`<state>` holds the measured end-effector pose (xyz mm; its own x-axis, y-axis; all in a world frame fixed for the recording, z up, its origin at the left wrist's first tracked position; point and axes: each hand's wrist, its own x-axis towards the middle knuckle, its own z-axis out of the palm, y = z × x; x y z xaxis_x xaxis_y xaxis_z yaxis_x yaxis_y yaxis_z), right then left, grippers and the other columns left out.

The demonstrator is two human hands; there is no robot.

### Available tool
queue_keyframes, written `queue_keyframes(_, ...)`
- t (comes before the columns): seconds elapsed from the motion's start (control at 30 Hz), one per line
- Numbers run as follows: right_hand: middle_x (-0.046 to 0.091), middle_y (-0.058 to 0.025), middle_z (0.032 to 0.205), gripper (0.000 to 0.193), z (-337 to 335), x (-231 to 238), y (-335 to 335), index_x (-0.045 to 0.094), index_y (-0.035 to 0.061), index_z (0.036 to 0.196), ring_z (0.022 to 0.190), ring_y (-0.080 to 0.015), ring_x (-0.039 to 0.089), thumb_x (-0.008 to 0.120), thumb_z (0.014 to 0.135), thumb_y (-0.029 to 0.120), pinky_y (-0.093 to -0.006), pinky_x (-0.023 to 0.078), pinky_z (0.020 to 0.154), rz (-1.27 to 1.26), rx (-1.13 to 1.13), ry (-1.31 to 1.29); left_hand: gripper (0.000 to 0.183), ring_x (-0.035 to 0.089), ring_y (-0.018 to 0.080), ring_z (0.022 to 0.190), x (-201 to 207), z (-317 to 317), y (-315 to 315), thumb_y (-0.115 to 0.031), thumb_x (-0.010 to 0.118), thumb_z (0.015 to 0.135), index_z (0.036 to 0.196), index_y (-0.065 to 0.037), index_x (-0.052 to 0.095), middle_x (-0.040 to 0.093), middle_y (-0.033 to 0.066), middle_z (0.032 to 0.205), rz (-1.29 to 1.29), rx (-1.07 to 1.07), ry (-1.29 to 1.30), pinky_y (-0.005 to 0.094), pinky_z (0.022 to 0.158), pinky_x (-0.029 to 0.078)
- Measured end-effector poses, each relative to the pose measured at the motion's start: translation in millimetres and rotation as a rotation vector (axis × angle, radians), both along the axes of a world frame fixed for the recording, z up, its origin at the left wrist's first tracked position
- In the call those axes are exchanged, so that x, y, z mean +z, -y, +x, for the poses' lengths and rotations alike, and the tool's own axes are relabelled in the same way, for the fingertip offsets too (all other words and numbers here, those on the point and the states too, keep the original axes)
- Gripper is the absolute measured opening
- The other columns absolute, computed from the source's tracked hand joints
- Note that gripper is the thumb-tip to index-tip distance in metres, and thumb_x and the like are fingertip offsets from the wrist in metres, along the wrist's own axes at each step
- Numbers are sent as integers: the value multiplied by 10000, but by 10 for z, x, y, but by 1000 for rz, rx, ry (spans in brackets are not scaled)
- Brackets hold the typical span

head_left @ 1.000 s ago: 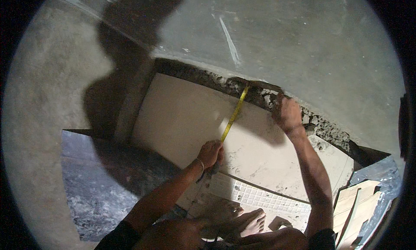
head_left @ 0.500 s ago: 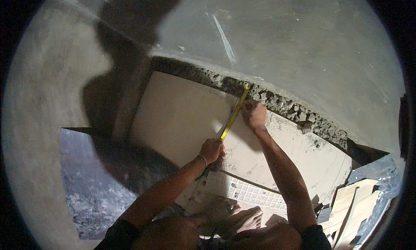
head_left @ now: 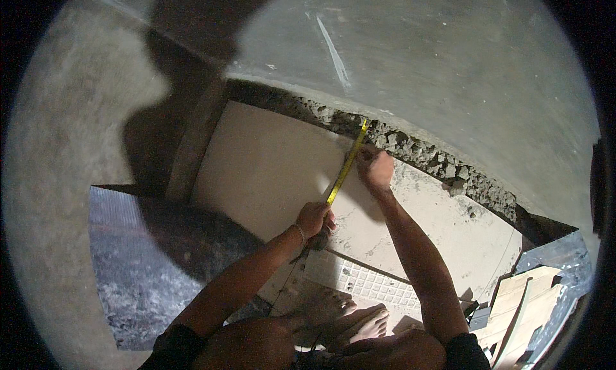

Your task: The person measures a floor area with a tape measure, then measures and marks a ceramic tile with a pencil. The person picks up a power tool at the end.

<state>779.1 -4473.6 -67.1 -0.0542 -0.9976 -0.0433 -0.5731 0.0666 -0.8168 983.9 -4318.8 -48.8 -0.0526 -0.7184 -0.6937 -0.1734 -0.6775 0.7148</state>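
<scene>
A yellow tape measure [head_left: 346, 167] runs out across the pale tiles, its tip reaching the broken mortar strip [head_left: 410, 148] along the wall. My left hand [head_left: 313, 220] is closed around the near end of it, the case mostly hidden by the fingers. Beside the far part of the blade, my right hand [head_left: 376, 170] is closed with its fingertips pinched together. Whatever it may hold is hidden. Beneath the blade lie a smooth tile [head_left: 266, 155] on the left and a dusty, smudged tile [head_left: 420, 213] on the right.
A textured tile strip [head_left: 375, 283] lies in front of my bare feet [head_left: 362, 325]. At lower left a dark grey sheet [head_left: 131, 274] rests on the floor. Pieces of tan board [head_left: 526, 306] lie on silvery plastic sheeting [head_left: 573, 261] at right. A grey wall [head_left: 436, 68] rises beyond the mortar.
My view shifts slightly. Both hands keep nearly the same places at the tape, and the blade stays extended to the mortar strip.
</scene>
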Motion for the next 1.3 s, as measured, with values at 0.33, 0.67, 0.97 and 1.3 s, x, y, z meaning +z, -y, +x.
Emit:
queue_keyframes(0.33, 793, -167, 989, 250, -4, 54, -64, 821, 117, 1074, 902, -386, 775, 754, 934, 314, -455, 610, 798, -91, 26, 49, 497, 701, 268, 564, 86, -7, -7, -415, 501, 1087, 902, 17, 663, 721, 167, 735, 60, 32, -27, 399, 524, 571)
queue_keyframes(0.67, 795, -161, 1006, 251, 32, -351, -8, 826, 136, 1077, 912, -385, 770, 729, 945, 326, -463, 608, 810, -1, 28, -81, 439, 690, 273, 568, -79, 45, -65, -381, 538, 1075, 908, 8, 652, 709, 183, 744, 40, 134, -139, 416, 541, 579)
queue_keyframes(0.97, 789, -160, 982, 252, 10, -107, -65, 817, 137, 1071, 893, -384, 763, 734, 930, 329, -470, 608, 784, 17, 45, -76, 426, 683, 260, 570, 91, 21, -33, -380, 541, 1059, 898, -4, 659, 711, 170, 744, 162, 162, -193, 404, 561, 569)
queue_keyframes(1.3, 781, -182, 959, 244, 38, -12, -95, 821, 148, 1074, 870, -393, 761, 737, 918, 317, -478, 616, 789, 47, 8, -16, 420, 681, 261, 583, 101, -11, -19, -393, 546, 1056, 905, -17, 658, 712, 158, 745, 101, 103, -22, 406, 558, 568)
